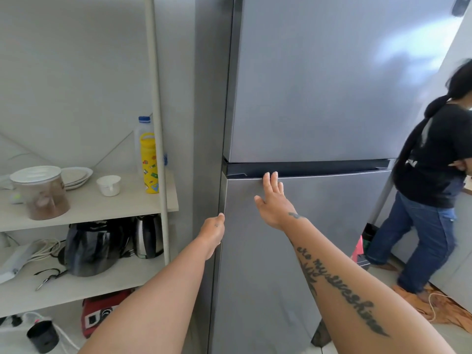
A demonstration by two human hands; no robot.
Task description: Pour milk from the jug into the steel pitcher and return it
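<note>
A tall grey fridge fills the middle of the view, and its lower door point(306, 251) is closed. My left hand point(213, 232) is at the left edge of that door with its fingers curled around the edge and hidden. My right hand point(274, 200) lies flat on the door front, fingers spread, the fingertips reaching the dark gap point(319, 168) between the two doors. A translucent plastic bottle with a blue cap point(143, 127) stands on the shelf at the left, behind a yellow bottle point(149, 163). No steel pitcher is in view.
A white shelf unit point(89, 208) at the left holds a lidded jar point(42, 192), plates, a white cup point(109, 184), a steel kettle point(148, 236) and a black blender jug. A person in a black shirt point(431, 180) stands at the right of the fridge. Cloth lies on the floor there.
</note>
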